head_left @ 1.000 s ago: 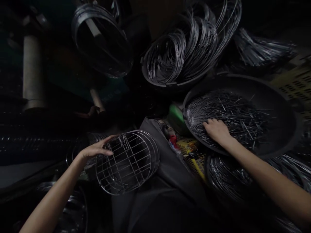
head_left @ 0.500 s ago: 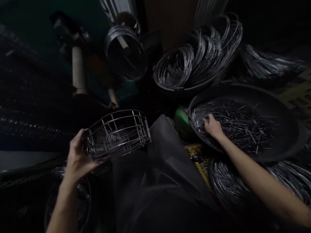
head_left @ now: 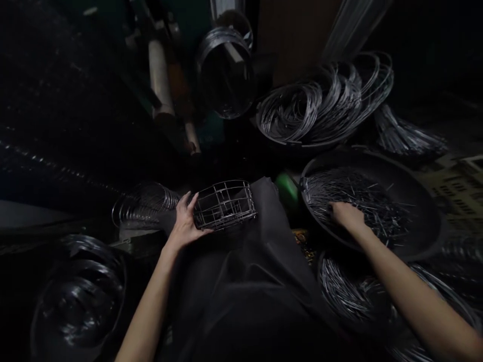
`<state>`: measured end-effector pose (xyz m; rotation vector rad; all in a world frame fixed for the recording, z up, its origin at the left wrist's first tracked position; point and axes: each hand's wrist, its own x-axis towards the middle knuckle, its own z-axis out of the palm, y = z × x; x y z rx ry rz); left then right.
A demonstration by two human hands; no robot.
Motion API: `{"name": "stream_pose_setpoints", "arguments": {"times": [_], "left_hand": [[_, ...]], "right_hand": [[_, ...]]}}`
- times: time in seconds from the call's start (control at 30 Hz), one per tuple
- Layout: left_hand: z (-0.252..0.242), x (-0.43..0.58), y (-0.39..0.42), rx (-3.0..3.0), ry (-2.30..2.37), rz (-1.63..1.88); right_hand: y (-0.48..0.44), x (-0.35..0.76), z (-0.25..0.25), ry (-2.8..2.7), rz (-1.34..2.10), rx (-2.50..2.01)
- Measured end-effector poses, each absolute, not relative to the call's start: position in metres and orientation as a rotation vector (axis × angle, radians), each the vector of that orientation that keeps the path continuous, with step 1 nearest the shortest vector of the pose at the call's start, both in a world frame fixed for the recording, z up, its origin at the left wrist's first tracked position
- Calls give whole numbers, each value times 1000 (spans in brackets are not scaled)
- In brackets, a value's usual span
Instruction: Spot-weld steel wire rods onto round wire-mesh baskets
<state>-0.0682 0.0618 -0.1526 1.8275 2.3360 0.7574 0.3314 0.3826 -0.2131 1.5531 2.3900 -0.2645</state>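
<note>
My left hand (head_left: 184, 224) grips the left side of a round wire basket (head_left: 225, 204), which rests on its side on the dark cloth (head_left: 241, 281) over my lap. My right hand (head_left: 346, 215) reaches into a wide dark pan (head_left: 415, 201) full of short straight wire pieces (head_left: 358, 193); its fingers are curled down among them, and what they hold, if anything, is hidden.
A tub of wire rings (head_left: 320, 108) stands behind the pan, and a bundle of straight wires (head_left: 407, 138) lies to its right. More rings lie at the lower right (head_left: 354, 291), at the lower left (head_left: 79, 296) and by the basket (head_left: 145, 206). A green object (head_left: 287, 187) sits beside the pan.
My left hand has turned the basket from mesh-up to lying on its side and brought it down onto the cloth. My right hand has stayed in the pan of wire pieces.
</note>
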Motion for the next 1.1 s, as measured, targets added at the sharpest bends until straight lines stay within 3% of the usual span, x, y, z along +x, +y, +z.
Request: {"name": "stream_pose_setpoints", "arguments": {"times": [0.17,0.27,0.37,0.5,0.6,0.77,0.97,1.1], "left_hand": [[-151,-69,60,1764,2258,801],[-153,-68,61,1757,2240,813],[-154,-69,61,1741,2257,857],[-147,-72,63,1767,2218,1020],[-136,-75,68,1817,2190,1039],[-119,-72,78,1851,2316,767],[-112,-78,79,1906,2360,802],[-105,-88,80,1864,2359,883]], "right_hand": [[363,311,-152,2546,-307,1697],[324,270,-133,2879,-915,1642],[278,228,-146,2884,-1516,1440],[251,203,-157,2611,-1822,1524],[250,187,-122,2467,-2009,1353],[242,129,-70,2433,-1756,719],[228,87,-95,3241,-685,314],[232,83,-103,3474,-370,-46]]}}
